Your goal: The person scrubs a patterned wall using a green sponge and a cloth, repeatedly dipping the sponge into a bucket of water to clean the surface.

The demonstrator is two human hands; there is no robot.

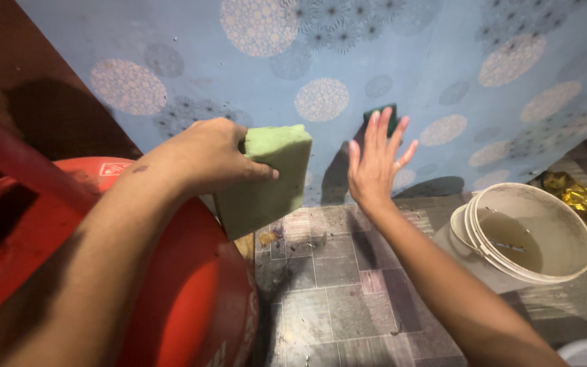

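Blue wall covering with round floral print (402, 61) is speckled with dark spots near the hands and looks dry, so wiping seems barely started; red metal gas cylinder (191, 292) sits lower left, white plastic bucket of murky water (565, 224) at right on the tiled floor. Left hand (205, 153) grips a thick pale-green foam sponge block (270, 177), fingers wrapped over its top edge, held just off the wall. Right hand (375, 166) has fingers spread, pressing a small dark-green scouring pad (383, 115) flat against the wall.

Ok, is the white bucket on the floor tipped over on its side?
No, the white bucket stands upright on the tiled floor, its open mouth facing up with some murky liquid inside.
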